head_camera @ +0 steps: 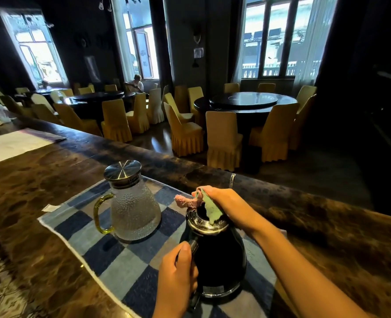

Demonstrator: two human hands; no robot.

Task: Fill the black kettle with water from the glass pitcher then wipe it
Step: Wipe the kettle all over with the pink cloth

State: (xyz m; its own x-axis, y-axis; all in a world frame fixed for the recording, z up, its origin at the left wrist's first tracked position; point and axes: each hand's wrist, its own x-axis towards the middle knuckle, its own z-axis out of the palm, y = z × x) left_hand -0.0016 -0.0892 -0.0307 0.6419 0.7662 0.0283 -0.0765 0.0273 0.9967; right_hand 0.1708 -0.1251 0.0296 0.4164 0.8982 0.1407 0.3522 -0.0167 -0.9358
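- A pale folded cloth (13,143) lies at the far left on the dark brown mottled stone counter (29,198).
- A blue-and-grey checked mat (112,255) lies on the near part of the counter.
- A textured glass pitcher with a steel lid and yellow-green handle (134,214) stands upright on the mat's far left part, with its handle to the left.
- The left hand (177,276) grips the kettle's handle, fingers curled round it and thumb on top.
- The black kettle with a chrome rim (222,260) stands upright on the mat, just right of the pitcher and apart from it.
- A pink-and-green cloth (210,208) hangs over the kettle's rim.
- The right hand (222,198) is clamped on the cloth above the rim, fingers together.
- Beyond the counter, yellow-covered chairs (222,138) surround a dark round table (245,102).
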